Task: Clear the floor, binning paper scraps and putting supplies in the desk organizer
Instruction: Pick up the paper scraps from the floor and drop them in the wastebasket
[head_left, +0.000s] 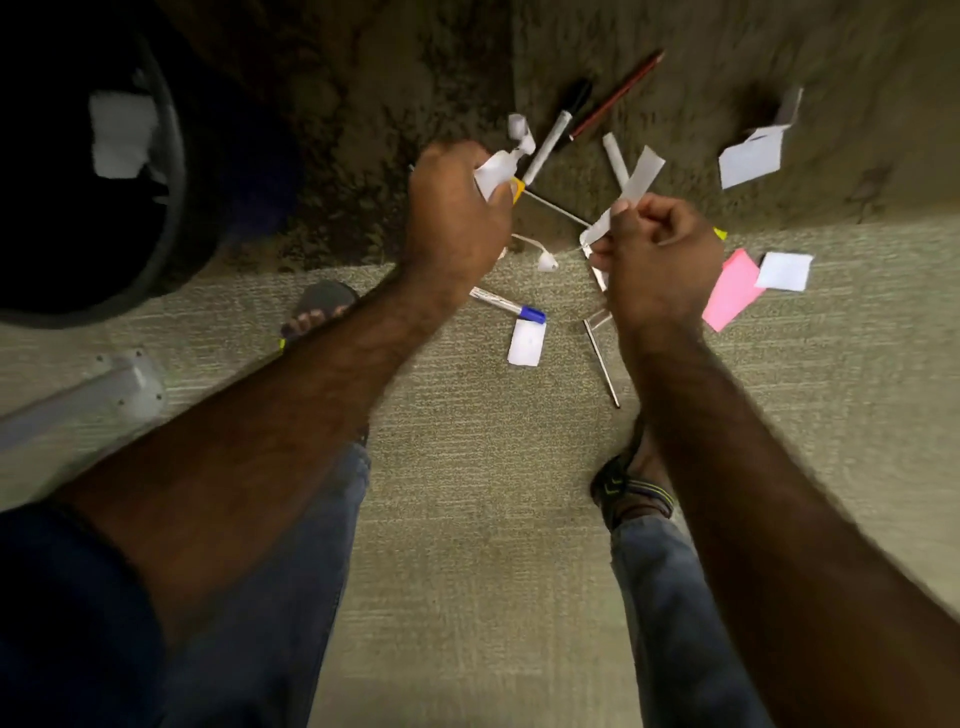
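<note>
Right hand (657, 254): pinches a paper strip (631, 195).
Left hand (457, 218): grips crumpled scraps (496, 174).
Floor (467, 467): pens, more scraps remain.
Bin (78, 208): far left.
Risk: loose grip could drop scraps short of it.

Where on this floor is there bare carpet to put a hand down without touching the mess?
Bare carpet lies between the two sandalled feet, below the blue-capped pen and the small white scrap. More lies right of the pink sticky note. It is crowded under both hands: the marker, pencil and paper scraps overlap there.
</note>
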